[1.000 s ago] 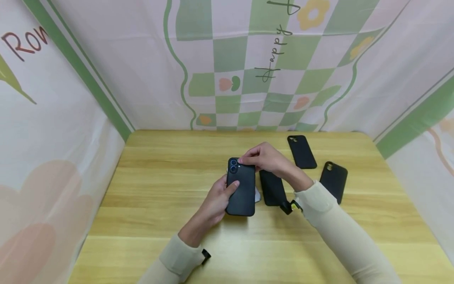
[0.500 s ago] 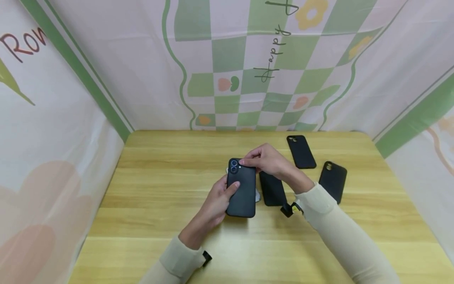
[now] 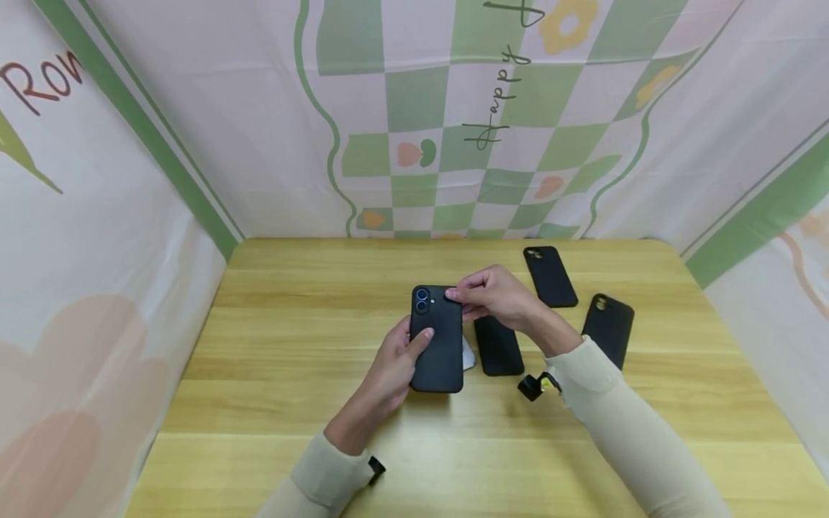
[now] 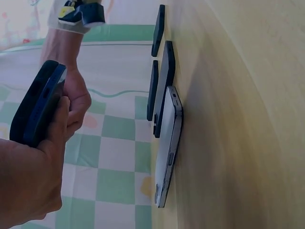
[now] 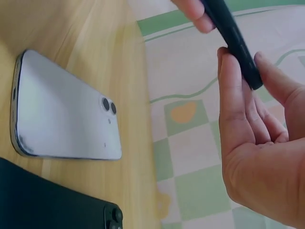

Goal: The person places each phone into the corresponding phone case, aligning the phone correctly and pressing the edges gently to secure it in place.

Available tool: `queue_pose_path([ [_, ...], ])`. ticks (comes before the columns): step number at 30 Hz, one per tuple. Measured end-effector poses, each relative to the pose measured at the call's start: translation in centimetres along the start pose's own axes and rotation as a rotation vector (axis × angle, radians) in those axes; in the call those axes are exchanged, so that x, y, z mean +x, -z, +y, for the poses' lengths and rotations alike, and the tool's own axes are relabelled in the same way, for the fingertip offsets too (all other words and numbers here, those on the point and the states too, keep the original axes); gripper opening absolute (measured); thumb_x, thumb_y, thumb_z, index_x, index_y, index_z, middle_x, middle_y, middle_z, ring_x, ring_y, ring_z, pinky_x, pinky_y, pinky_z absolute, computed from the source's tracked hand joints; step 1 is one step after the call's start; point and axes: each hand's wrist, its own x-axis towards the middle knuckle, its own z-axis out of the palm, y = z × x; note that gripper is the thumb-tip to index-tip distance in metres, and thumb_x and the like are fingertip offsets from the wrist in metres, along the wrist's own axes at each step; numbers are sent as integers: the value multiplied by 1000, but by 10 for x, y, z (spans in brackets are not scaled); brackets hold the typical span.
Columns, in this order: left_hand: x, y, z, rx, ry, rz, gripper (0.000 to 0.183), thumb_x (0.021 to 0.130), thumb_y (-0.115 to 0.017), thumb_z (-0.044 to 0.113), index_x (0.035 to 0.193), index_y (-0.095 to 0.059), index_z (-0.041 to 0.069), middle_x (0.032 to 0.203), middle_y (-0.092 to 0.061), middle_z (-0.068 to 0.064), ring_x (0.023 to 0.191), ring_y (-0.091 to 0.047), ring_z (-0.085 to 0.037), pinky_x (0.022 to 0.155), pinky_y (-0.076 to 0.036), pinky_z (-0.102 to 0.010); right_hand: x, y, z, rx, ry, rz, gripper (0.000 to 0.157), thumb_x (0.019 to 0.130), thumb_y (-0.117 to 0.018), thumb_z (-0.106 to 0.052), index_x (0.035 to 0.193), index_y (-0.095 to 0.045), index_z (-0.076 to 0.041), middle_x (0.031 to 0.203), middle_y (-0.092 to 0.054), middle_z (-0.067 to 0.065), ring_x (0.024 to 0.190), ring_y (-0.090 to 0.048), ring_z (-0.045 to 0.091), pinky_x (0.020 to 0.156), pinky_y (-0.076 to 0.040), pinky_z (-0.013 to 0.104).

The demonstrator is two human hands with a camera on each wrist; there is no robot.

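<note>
Above the middle of the worktop (image 3: 311, 324), I see the black-cased phone (image 3: 437, 352) held up in both hands, its back with the two camera lenses turned toward my head camera. My left hand (image 3: 391, 363) grips it by the long left side, the thumb lying across the back and the other fingers behind. My right hand (image 3: 495, 295) pinches the upper right corner, thumb on the back and fingers on the far side. From the left wrist camera I get the lower end of it, where a black layer and a dark blue layer lie face to face. Beneath it, flat on the wood, lies a white phone (image 5: 66, 109), back up, with its two lenses in plain sight from the right wrist; the head view shows me only a bit of it. Just beside that, with a strip of wood between, lies a black slab (image 3: 499, 349) with a camera window; whether it is a phone or only a case I cannot tell. Farther to the right rest two black cases: the far case (image 3: 551, 277) near the back edge, wood showing through its camera cutout, and the near case (image 3: 609, 324), partly covered by my right sleeve (image 3: 635, 424). Behind the worktop hangs a cloth backdrop (image 3: 414, 101) with green and white checks.
</note>
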Motion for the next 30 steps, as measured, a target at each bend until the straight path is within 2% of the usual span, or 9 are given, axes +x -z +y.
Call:
queue_pose_path([
  [8, -2, 0, 2, -11, 15, -7, 39, 115, -47, 16, 151, -45, 0, 139, -65, -21, 127, -65, -30, 105, -57, -44, -4, -3, -3, 22, 8, 17, 15, 102, -72, -9, 100, -80, 3, 79, -77, 4, 68, -73, 14, 69, -66, 33],
  [16, -2, 5, 4, 20, 17, -62, 40, 115, -46, 17, 152, -46, 0, 137, -66, -22, 123, -68, -28, 101, -59, -42, -6, -3, -2, 11, 23, 15, 13, 102, -71, -8, 94, -79, -1, 76, -76, 2, 64, -70, 12, 67, -65, 32],
  [23, 1, 14, 8, 109, -17, -108, 36, 111, -56, 11, 142, -59, -6, 129, -72, -24, 121, -70, -29, 102, -58, -39, -12, -1, -8, -78, 71, -3, 19, 103, -71, -11, 100, -76, 8, 76, -75, 3, 66, -71, 15, 69, -65, 34],
  [30, 0, 19, 10, 191, -25, -55, 32, 107, -64, 8, 136, -66, -6, 123, -75, -22, 113, -74, -32, 93, -62, -41, -15, 1, -11, -135, 96, -16, 24, 102, -73, -14, 103, -76, 10, 76, -73, 3, 68, -71, 17, 71, -65, 34],
])
